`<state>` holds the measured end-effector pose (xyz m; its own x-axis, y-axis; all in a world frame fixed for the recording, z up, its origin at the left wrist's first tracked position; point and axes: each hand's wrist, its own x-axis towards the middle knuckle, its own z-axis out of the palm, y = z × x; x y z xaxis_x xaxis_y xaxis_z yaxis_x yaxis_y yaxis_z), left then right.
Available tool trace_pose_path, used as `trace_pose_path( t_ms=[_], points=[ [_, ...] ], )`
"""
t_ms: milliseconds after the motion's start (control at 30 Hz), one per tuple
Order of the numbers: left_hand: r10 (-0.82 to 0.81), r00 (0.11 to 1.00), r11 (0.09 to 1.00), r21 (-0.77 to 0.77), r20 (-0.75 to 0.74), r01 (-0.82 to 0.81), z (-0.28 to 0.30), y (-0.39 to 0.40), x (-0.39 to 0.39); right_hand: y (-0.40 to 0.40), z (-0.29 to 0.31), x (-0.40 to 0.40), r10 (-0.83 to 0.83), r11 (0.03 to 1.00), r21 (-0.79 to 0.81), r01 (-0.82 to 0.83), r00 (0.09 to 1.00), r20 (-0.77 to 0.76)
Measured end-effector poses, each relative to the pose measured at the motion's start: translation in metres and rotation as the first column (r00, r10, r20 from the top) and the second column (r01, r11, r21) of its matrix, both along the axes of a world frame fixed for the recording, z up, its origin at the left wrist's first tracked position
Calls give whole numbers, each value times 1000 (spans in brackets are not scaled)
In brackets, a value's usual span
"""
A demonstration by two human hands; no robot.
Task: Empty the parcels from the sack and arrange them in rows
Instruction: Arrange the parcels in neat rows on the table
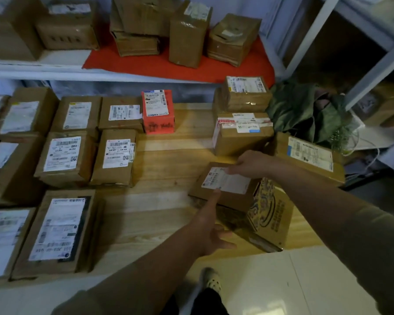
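- A person bends over a low wooden platform (168,155) where parcels lie in rows, labels up, toward its left edge.
- The right hand (251,163) grips the far edge of a small flat cardboard parcel (225,189), fingers curled over it, near the platform's front right corner.
- The left hand (210,226) is spread wide, one fingertip touching the parcel's near edge by its white label.
- The parcel rests partly on a printed yellow box (270,214).
- It looks light and stiff; holding two opposite edges should keep it level, though the taped faces may be slick.
- A crumpled green sack (305,110) sits off the back right corner.
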<state>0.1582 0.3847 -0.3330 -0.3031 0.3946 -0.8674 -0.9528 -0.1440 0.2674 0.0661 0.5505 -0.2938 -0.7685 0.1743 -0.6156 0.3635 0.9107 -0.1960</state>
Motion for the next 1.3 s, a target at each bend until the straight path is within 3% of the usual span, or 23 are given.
trace_pose_path(
  t_ms=[100,267,367,500,667,767,867,1000,1067,1200,1300],
  points=[
    [82,997,997,13,-3,-82,4,16,0,4,-4,2,26,999,-46,-26,1000,-1],
    [236,965,969,-47,-118,-243,15,18,6,-2,14,-3,83,955,-277,-108,992,-100],
    [326,915,930,-93,-239,-356,16,0,2,-14,23,-3,-29,902,-429,-48,985,-172],
    [357,854,891,-136,-378,-433,24,-51,3,-39,3,10,-273,673,-685,280,954,121],
    [210,870,904,-251,-445,-347,27,-114,28,-82,-28,42,-149,601,-718,351,932,330],
    [124,880,860,-394,-458,-326,22,-136,37,-108,-48,59,-127,547,-730,411,902,413],
    [-103,828,683,-645,-551,-344,9,-151,42,-138,-67,75,-143,582,-702,411,901,409],
    [-498,680,505,-818,-538,-277,-11,-170,51,-174,-82,82,-170,559,-718,414,905,389],
    [-698,560,402,-891,-446,-209,-17,-175,56,-185,-86,79,-198,532,-735,420,906,375],
    [-953,297,50,-998,-60,-41,-19,-182,59,-190,-89,72,-258,544,-728,418,909,328],
    [-983,177,-40,-999,41,6,-20,-188,54,-182,-87,71,-258,550,-732,403,915,310]
  ],
)
